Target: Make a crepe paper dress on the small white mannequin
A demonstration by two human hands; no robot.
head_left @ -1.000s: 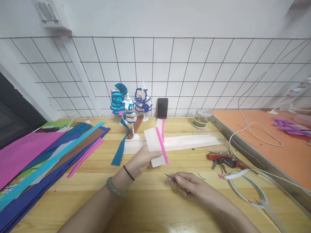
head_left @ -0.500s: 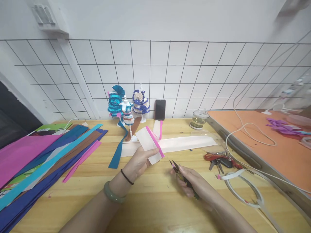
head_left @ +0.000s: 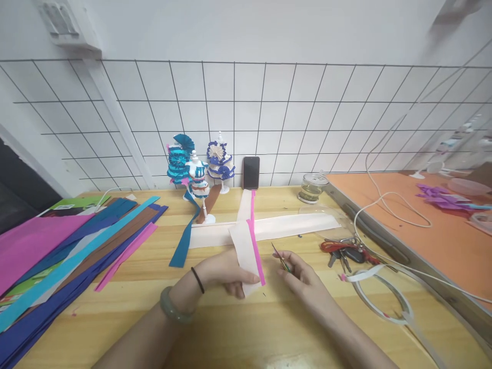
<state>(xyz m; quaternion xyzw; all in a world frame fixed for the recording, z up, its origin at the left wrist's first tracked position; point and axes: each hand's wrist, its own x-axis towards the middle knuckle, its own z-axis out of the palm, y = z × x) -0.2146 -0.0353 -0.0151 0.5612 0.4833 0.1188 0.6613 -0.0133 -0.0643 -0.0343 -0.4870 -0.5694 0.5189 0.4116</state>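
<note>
My left hand [head_left: 230,274] is closed on the near end of a pale paper strip [head_left: 245,251] with a bright pink border [head_left: 255,253] along its right side. The strip's far part lies toward the phone, across a second, wider pale strip [head_left: 295,225] flat on the table. To the right, my right hand [head_left: 302,277] is wrapped around small pointed scissors [head_left: 282,260], apart from the paper. Their blades look together and point up and left; most of the handle is hidden by my fingers.
Little mannequins in paper dresses [head_left: 199,179] stand at the back beside a phone [head_left: 251,173]. Coloured paper strips [head_left: 77,246] cover the left. A glass jar [head_left: 312,188], keys [head_left: 346,254], a roll of white tape [head_left: 384,297] and a cable [head_left: 407,223] are on the right.
My left hand has drawn the pink-edged strip down toward me, and its folded far part now lies straighter. The scissors have turned in my right hand, their blades now together.
</note>
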